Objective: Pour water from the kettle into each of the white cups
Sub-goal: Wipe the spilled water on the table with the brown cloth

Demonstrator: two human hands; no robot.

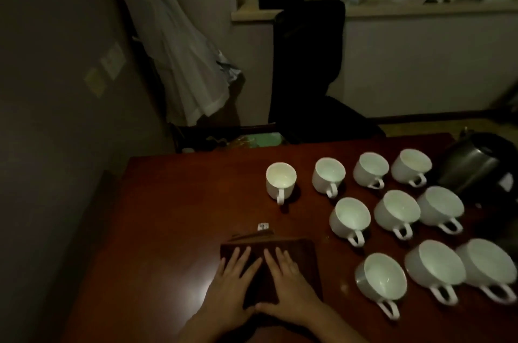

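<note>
10 white cups stand upright on the dark red table, handles toward the person: 4 in the far row, 3 in the middle row, 3 in the near row. 1 far-row cup sits apart, farthest from the kettle. 1 steel kettle stands at the table's far right, just beside the far row's last cup. Well away from the kettle, 1 brown folded cloth lies near the table's front edge. 2 hands rest flat on it, side by side: left hand and right hand, fingers straight and spread, grasping nothing. 1 small white tag lies just beyond the cloth.
</note>
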